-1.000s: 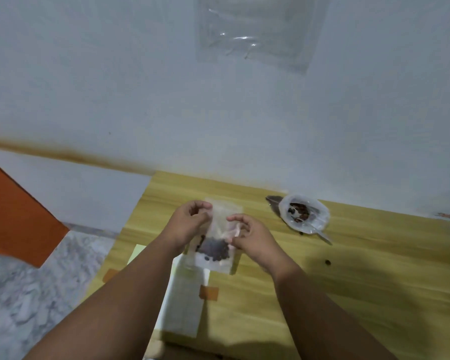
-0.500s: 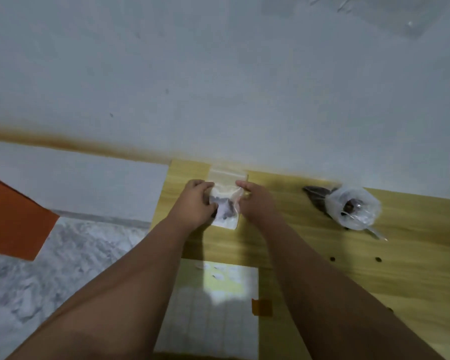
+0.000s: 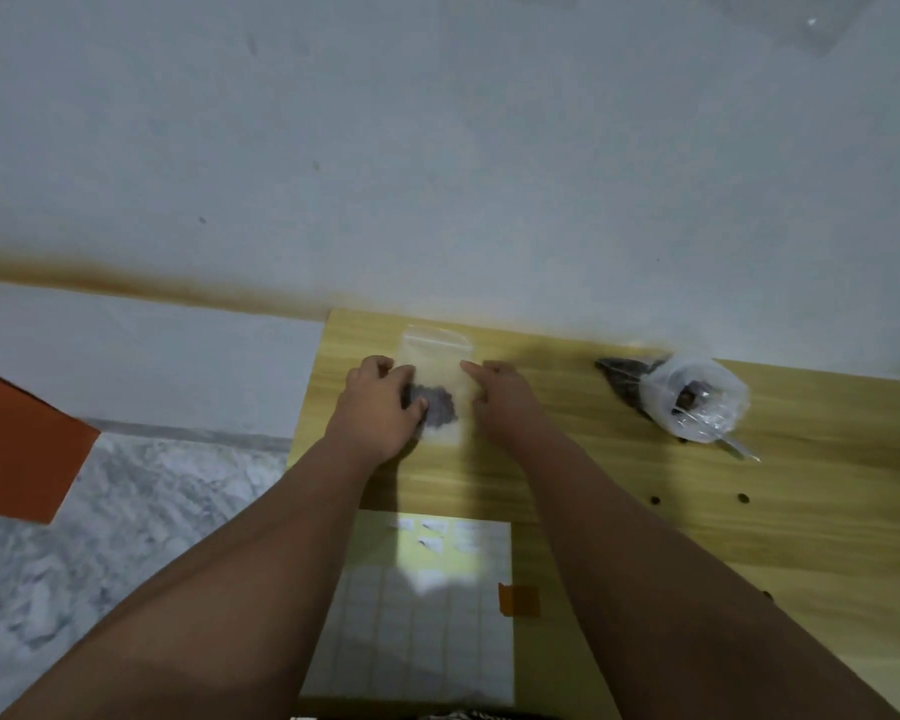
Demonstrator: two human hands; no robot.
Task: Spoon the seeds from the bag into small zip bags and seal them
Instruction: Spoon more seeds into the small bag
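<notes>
A small clear zip bag (image 3: 437,363) holding dark seeds (image 3: 440,407) lies flat on the pale wooden table (image 3: 749,537), at centre frame against the white wall (image 3: 437,148). The left hand (image 3: 380,407) grips its left edge, fingers bent and thumb on the seeds. The right hand (image 3: 505,397) presses its right edge with a straight forefinger, the other fingers curled. At right sits a crumpled clear plastic seed bag (image 3: 697,392), with a metal spoon (image 3: 739,449) poking out of it.

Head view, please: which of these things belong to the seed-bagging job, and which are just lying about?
Job: small zip bag holding seeds, touched by left hand and right hand; seed bag; spoon.
Lying about: label sheet; orange tape; orange panel.
</notes>
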